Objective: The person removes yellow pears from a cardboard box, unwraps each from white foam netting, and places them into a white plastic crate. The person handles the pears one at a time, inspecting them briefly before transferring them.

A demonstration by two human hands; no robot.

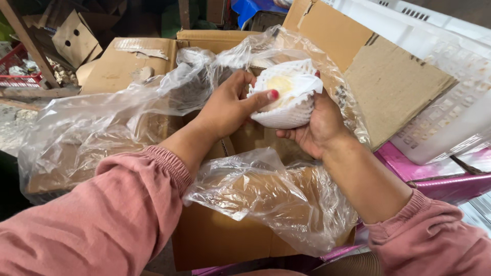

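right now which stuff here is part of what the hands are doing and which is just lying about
In hand:
left hand
right hand
pale fruit in white foam net
cardboard box with clear plastic liner

Lying about:
white plastic crate
pink box
red crate
loose cardboard piece

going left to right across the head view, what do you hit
red crate → clear plastic liner → left hand → fruit in white foam net → right hand → cardboard flap → white plastic crate
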